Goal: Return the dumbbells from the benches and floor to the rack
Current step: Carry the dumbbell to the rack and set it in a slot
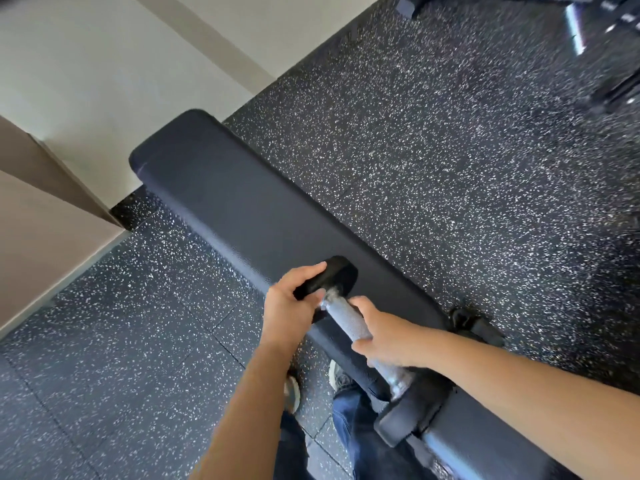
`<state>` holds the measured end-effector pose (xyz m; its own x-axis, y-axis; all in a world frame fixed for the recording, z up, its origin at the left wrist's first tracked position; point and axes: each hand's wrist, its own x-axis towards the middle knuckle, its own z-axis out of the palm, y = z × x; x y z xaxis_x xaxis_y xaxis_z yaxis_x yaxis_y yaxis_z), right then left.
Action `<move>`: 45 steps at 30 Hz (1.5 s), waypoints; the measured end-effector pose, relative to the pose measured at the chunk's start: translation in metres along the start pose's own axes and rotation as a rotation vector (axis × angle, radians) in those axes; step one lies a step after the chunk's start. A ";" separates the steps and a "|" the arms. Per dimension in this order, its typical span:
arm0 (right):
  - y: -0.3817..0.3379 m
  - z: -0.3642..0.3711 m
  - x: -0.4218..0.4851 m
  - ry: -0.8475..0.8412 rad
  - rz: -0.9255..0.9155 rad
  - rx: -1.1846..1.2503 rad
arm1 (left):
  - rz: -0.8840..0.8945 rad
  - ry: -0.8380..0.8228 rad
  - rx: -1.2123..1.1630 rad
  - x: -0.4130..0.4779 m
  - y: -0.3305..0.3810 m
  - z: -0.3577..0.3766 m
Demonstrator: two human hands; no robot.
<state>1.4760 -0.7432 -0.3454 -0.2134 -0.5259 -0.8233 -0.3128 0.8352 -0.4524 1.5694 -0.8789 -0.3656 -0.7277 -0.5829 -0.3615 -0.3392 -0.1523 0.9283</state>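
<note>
A dumbbell point(346, 317) with black heads and a knurled silver handle lies over the near part of a long black padded bench point(242, 216). My left hand point(292, 303) grips its far black head, fingers curled over the top. My right hand point(384, 336) is wrapped round the silver handle. The near black head point(408, 420) shows below my right forearm. I cannot tell whether the dumbbell still rests on the bench pad. No rack is in view.
Speckled black rubber floor point(433, 168) surrounds the bench. A white and beige wall point(69, 98) stands at the left. Blurred black and chrome equipment point(602, 46) sits at the top right. My shoes point(294, 393) and jeans are below, left of the bench.
</note>
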 end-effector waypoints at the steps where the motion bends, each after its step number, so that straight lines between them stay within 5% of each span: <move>1: -0.008 -0.004 -0.015 0.017 -0.006 0.017 | 0.024 -0.009 -0.016 -0.003 0.013 -0.001; 13: -0.103 -0.009 -0.188 0.452 -0.165 0.394 | 0.468 -0.237 -0.072 -0.059 0.188 -0.026; 23: -0.126 0.026 -0.278 0.828 -0.195 0.875 | 0.582 -0.629 0.006 -0.107 0.274 0.007; 36: -0.101 0.114 -0.374 1.217 -0.022 1.089 | 0.718 -1.114 0.093 -0.214 0.282 0.096; 45: -0.088 0.245 -0.453 1.419 0.071 1.267 | 0.757 -1.388 0.093 -0.365 0.243 0.118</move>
<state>1.8268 -0.5387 -0.0163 -0.8943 0.3335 -0.2983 0.3550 0.1228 -0.9268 1.6825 -0.6089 -0.0187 -0.6771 0.6627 0.3201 0.3439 -0.0997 0.9337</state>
